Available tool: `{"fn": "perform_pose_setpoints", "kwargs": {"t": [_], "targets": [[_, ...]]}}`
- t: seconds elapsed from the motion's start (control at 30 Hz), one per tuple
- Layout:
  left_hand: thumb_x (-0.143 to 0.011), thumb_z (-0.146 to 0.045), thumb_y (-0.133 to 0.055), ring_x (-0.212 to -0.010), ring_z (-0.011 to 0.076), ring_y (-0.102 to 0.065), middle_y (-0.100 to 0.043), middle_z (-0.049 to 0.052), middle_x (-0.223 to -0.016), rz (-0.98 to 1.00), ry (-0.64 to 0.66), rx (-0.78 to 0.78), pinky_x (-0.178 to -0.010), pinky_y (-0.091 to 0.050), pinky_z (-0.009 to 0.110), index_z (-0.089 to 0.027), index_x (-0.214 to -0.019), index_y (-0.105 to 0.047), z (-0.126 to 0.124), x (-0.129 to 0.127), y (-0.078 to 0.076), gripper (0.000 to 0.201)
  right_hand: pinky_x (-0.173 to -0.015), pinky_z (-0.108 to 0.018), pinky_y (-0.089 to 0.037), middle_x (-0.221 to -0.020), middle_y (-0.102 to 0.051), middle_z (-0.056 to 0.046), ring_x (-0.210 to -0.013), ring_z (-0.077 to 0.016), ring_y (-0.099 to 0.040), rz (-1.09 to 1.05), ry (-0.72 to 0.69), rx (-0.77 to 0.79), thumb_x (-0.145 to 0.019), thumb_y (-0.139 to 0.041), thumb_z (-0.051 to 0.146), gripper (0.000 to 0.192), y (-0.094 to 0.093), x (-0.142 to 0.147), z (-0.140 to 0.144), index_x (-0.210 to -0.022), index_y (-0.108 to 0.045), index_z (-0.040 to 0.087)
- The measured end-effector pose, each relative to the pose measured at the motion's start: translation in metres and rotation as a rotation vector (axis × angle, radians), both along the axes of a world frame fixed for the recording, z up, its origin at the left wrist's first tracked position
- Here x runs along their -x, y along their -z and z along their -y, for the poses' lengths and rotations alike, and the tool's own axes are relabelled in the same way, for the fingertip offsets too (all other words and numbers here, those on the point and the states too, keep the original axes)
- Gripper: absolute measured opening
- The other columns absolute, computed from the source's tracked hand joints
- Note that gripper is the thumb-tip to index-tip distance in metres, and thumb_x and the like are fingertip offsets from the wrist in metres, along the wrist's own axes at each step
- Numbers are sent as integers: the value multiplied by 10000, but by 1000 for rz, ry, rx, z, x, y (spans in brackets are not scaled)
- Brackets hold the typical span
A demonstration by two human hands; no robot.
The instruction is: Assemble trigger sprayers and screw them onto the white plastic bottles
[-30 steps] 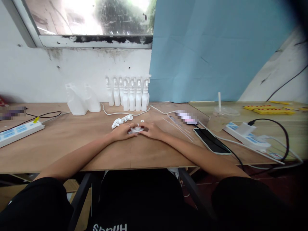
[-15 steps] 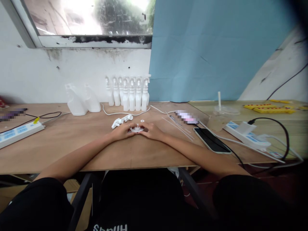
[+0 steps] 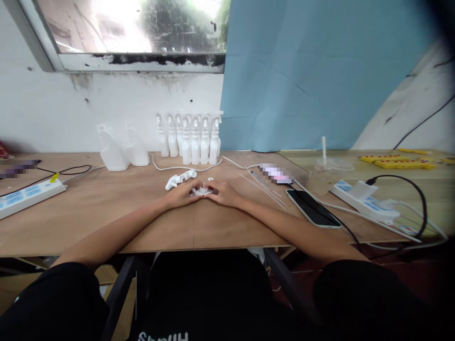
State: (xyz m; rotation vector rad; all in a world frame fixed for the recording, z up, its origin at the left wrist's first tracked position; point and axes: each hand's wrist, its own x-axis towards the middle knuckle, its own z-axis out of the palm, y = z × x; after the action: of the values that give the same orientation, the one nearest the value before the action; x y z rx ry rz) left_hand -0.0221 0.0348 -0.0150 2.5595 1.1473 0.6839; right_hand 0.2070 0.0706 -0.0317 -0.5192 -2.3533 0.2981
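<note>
Fingers of the left hand [image 3: 180,194] and the right hand [image 3: 226,193] curl toward each other, thumbs and forefingers set narrow and holding a small white part [image 3: 203,192] between them (its ends are covered, so its full shape is hard to tell). Under both hands spreads the brown wooden table [image 3: 156,232]. Behind it, a blue sheet [image 3: 284,80] hangs to the right of the window [image 3: 177,28]. Two broad white bottles [image 3: 114,154] stand upright at the back left; to their right, slimmer white spray bottles [image 3: 195,147] stand close together. A dark-screened phone [image 3: 312,213] lies well to the right of the right hand. Just beyond the left hand, a white trigger head [image 3: 180,179] rests on the wood. Thin pale tubes [image 3: 263,192] lie between the right hand and the phone. Smallest is a white ring [image 3: 210,179], just beyond the right fingertips.
</note>
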Motion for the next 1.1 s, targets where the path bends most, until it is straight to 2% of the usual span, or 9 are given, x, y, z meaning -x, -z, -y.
{"fn": "perform_pose_setpoints", "kwargs": {"t": [0.27, 0.43, 0.47, 0.53, 0.63, 0.77, 0.9, 1.03, 1.1], "targets": [[-888, -457, -545, -840, 196, -640, -664, 63, -1024, -23, 8, 5, -744, -495, 301, -209, -1208, -522, 0, -1, 1, 406, -800, -331, -508, -985, -719, -81, -848, -206, -659, -28, -3, 7, -822, -674, 287, 249, 1, 1, -1, -1043, -655, 175], [-907, -456, -519, -922, 218, -633, -666, 74, -1078, -63, 48, -27, -793, -488, 317, -217, -1257, -527, -2, 2, 2, 423, -801, -296, -514, -1044, -695, -62, -845, -176, -669, -100, 4, 148, -857, -631, 361, 306, -19, -6, 1, -1107, -606, 187], [-908, -463, -517, -934, 222, -632, -666, 77, -1092, -62, 44, -26, -799, -487, 320, -218, -1257, -529, -2, 2, 2, 427, -783, -286, -511, -1032, -695, -61, -819, -168, -668, -135, 59, 144, -882, -593, 369, 281, -25, -10, -1, -1096, -606, 186], [-905, -475, -522, -972, 228, -630, -663, 76, -1135, -51, 43, -19, -826, -483, 324, -226, -1251, -540, -3, 2, 2, 426, -748, -275, -492, -940, -703, -60, -763, -167, -653, -134, 259, 67, -923, -516, 351, 229, -40, -23, -7, -1023, -633, 182], [-896, -485, -539, -986, 230, -634, -667, 69, -1141, -45, 36, -19, -839, -478, 322, -227, -1241, -551, -4, 2, 2, 432, -783, -306, -458, -904, -712, -107, -845, -228, -646, 152, 602, -65, -901, -507, 266, 204, -54, -47, -22, -909, -684, 164], [-891, -495, -529, -934, 230, -639, -674, 62, -1063, -80, 2, -21, -794, -481, 322, -227, -1206, -557, -4, 2, 3, 414, -772, -351, -459, -934, -700, -238, -889, -325, -668, 561, 914, 144, -828, -574, 198, 197, -53, -75, -41, -883, -725, 84], [-883, -508, -533, -888, 216, -637, -659, 69, -1048, -64, -19, -7, -750, -484, 308, -214, -1185, -540, -4, 2, 5, 421, -722, -345, -467, -970, -686, -291, -897, -350, -680, 629, 1001, 267, -819, -602, 211, 252, -46, -86, -47, -963, -721, 41], [-866, -498, -568, -874, 204, -636, -643, 72, -1098, -18, -20, 23, -733, -490, 296, -223, -1321, -449, -2, 0, 4, 545, -650, -312, -454, -920, -702, -261, -826, -315, -691, 624, 993, 282, -790, -621, 206, 252, -46, -81, -45, -958, -723, 48], [-874, -475, -567, -872, 205, -638, -650, 70, -1088, -33, -9, 20, -751, -491, 301, -233, -1338, -466, -1, -1, 2, 533, -602, -294, -433, -849, -710, -230, -761, -288, -686, 617, 972, 288, -766, -637, 226, 226, -47, -77, -43, -887, -728, 58]]}}
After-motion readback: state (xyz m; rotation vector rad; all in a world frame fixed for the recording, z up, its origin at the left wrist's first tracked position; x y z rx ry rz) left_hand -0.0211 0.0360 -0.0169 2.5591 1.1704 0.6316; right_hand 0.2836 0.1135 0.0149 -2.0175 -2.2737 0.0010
